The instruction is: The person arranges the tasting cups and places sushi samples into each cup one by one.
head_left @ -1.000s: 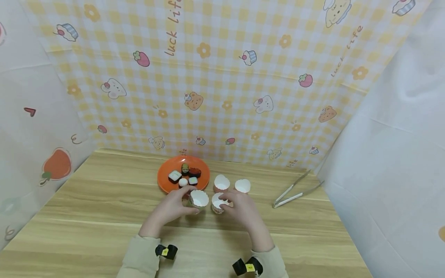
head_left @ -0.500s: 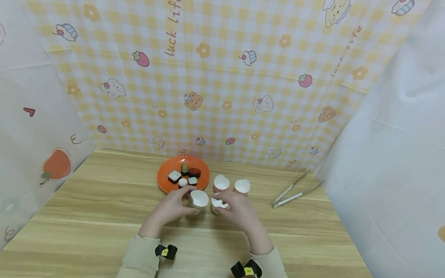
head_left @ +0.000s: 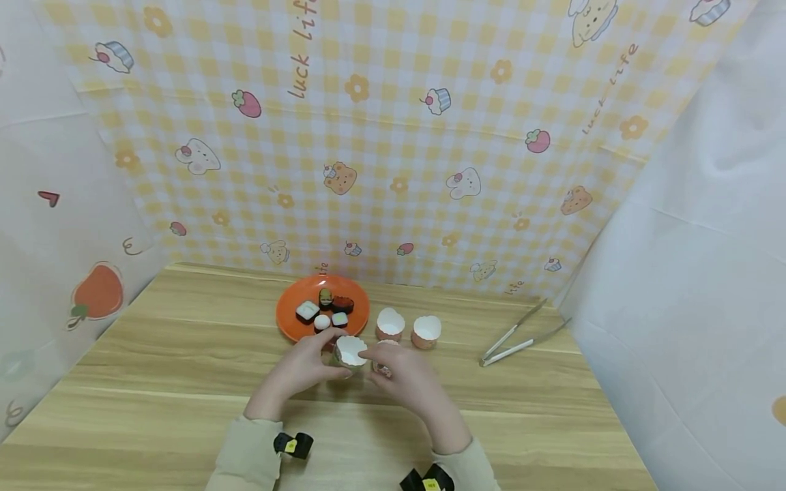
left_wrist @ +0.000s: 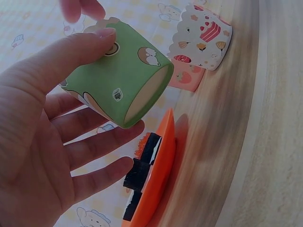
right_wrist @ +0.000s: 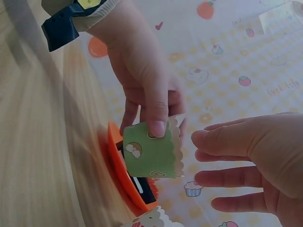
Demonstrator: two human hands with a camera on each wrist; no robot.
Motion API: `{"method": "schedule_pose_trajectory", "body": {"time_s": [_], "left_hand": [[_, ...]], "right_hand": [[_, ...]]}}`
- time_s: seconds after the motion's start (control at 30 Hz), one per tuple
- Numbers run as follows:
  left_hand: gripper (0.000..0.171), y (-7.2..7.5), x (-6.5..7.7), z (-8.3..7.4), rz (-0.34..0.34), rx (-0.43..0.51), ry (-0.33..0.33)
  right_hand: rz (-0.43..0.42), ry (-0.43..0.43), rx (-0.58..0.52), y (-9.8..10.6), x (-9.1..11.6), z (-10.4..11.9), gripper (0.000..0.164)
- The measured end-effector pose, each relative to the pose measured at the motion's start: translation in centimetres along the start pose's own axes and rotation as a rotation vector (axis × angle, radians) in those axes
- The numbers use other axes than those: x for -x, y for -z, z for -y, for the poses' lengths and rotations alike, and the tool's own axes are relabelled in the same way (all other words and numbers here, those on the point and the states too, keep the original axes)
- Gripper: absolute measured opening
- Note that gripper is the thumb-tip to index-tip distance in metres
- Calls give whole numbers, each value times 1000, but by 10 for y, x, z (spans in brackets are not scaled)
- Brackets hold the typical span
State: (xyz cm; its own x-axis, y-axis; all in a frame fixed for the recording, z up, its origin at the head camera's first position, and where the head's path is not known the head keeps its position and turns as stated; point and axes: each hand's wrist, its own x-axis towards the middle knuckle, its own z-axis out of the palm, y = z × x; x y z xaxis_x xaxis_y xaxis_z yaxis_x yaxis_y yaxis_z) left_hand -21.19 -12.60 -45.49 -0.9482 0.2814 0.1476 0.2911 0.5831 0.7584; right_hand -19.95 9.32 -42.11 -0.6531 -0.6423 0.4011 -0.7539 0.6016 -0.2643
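My left hand [head_left: 301, 368] holds a green paper baking cup [left_wrist: 120, 80] raised above the table, thumb on one side and fingers on the other. The cup's white inside faces up in the head view. My right hand [head_left: 408, 382] reaches in from the right with extended fingers and holds nothing. In the right wrist view its fingertips [right_wrist: 201, 139] come close to the scalloped rim of the green cup. A white baking cup with cake prints [left_wrist: 203, 38] stands on the table, partly hidden behind the right hand in the head view.
Two pinkish baking cups, one [head_left: 389, 326] beside another [head_left: 426, 333], stand farther back. An orange plate [head_left: 287, 310] with several sushi pieces [head_left: 308, 311] lies behind the left hand. Metal tongs [head_left: 510, 349] lie spread at the right. Patterned cloth hangs behind the table.
My right hand has moved left, from over the white cup to the rim of the green one, and now covers more of the white cup. The left hand stays in place with its cup.
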Motion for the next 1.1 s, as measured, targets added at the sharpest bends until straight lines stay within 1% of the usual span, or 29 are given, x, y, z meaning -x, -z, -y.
{"method": "schedule_pose_trajectory", "body": {"time_s": [0.13, 0.37, 0.77, 0.93, 1.1], "left_hand": [[66, 0, 0, -1, 7, 7, -1], [65, -1, 0, 1, 1, 18, -36], [66, 0, 0, -1, 18, 30, -37], [66, 0, 0, -2, 21, 32, -42], [65, 0, 1, -1, 27, 37, -50]], "right_hand": [[-5, 7, 6, -4, 0, 0, 32], [32, 14, 28, -12, -1, -2, 30], [77, 12, 70, -19, -2, -2, 26], [79, 6, 54, -20, -3, -1, 22], [64, 16, 47, -21, -4, 0, 19]]}}
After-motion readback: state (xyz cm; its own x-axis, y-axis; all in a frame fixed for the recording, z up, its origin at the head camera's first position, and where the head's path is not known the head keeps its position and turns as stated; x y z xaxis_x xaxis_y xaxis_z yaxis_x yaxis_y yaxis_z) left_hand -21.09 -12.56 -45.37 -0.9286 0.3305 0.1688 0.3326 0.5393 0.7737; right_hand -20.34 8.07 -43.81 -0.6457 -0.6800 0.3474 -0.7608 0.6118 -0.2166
